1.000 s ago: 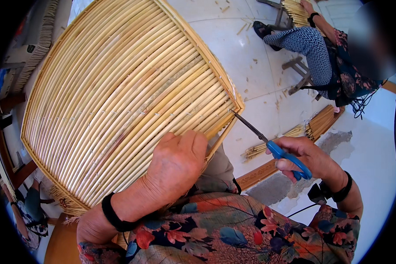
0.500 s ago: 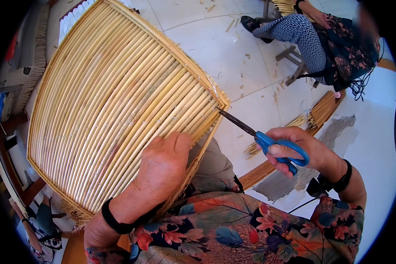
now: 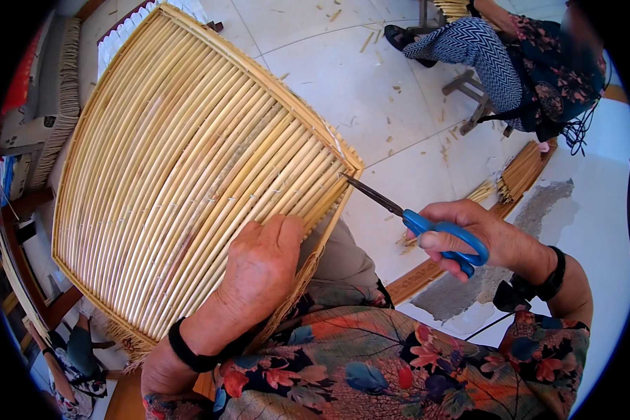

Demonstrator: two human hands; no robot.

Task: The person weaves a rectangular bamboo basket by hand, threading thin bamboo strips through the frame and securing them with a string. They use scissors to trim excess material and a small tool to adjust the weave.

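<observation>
A large woven panel of pale yellow reed stalks [image 3: 168, 161], set side by side in a flat frame, slants across the left half and over my lap. My left hand [image 3: 262, 262] is closed over the panel's near right edge, its fingertips hidden from sight. In my right hand [image 3: 462, 234] is a pair of scissors [image 3: 418, 222] with blue handles and dark blades, thumb and fingers through and around the loops. The blade tips touch the panel's right corner, at the stalk ends. Small white thread bits show between the stalks. Loose fibres hang along the near edge.
Another person [image 3: 497, 63] sits on a wooden stool [image 3: 469, 98] at the upper right. Bundles of reed stalks [image 3: 521, 171] lie by the wall to the right. Cut scraps are scattered over the tiled floor [image 3: 385, 91]. A further person [image 3: 73, 364] is partly visible at the lower left.
The panel and both hands sit almost as before, with the whole view shifted slightly. The scissor tips stay at the panel's right corner.
</observation>
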